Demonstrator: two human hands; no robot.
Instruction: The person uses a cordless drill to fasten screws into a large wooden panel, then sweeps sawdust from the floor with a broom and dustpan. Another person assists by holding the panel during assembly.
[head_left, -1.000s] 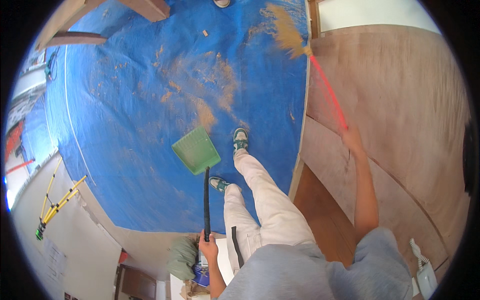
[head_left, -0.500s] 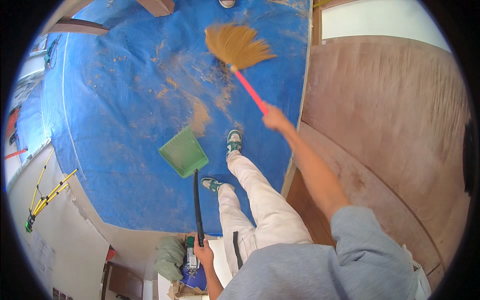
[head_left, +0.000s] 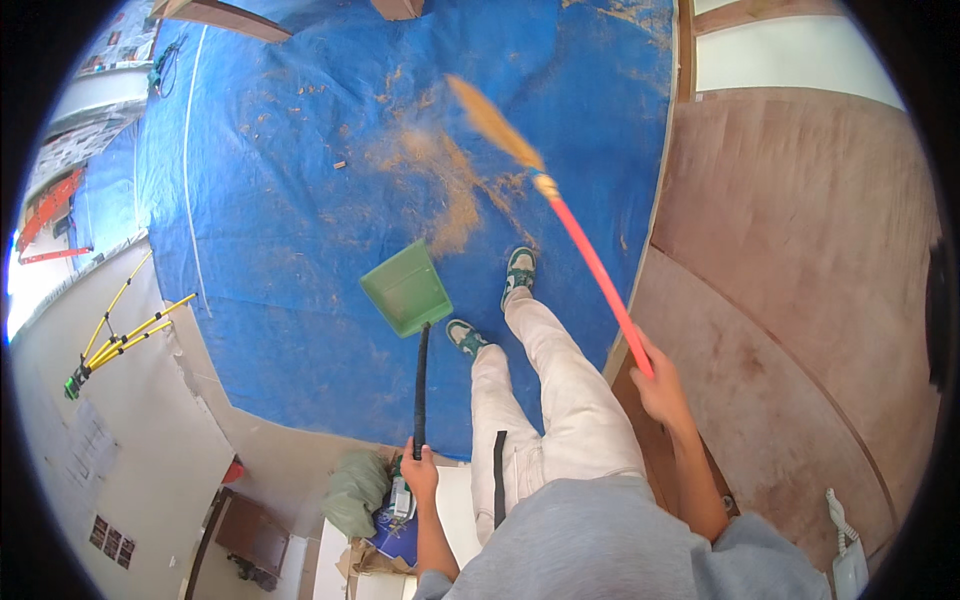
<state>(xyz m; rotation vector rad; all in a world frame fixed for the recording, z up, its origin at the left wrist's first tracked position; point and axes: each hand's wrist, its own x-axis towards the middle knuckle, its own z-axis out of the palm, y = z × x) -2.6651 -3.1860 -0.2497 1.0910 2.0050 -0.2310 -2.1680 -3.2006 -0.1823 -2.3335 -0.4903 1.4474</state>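
Note:
My right hand (head_left: 662, 385) grips the end of the pink handle of a broom (head_left: 603, 270). Its straw head (head_left: 495, 122) shows edge-on and blurred, above and right of a sawdust pile (head_left: 445, 185). In my left hand (head_left: 420, 472) is the black handle of a green dustpan (head_left: 408, 288). The pan rests on or just over the blue tarp (head_left: 290, 330), left of my shoes, its open side toward the sawdust. Both hands are closed. A small wood scrap (head_left: 339, 165) lies left of the pile.
A yellow tripod (head_left: 125, 340) stands at left. Brown boards (head_left: 780, 300) line the right side. Near my left arm are a grey-green bag (head_left: 357, 495) and cardboard (head_left: 365, 557). Wooden posts (head_left: 225, 15) rise at the far edge. A white handset (head_left: 849, 565) sits lower right.
My right hand has drawn back toward my body with the broom, whose head has turned from spread to edge-on. The view has shifted; my left hand still holds the dustpan.

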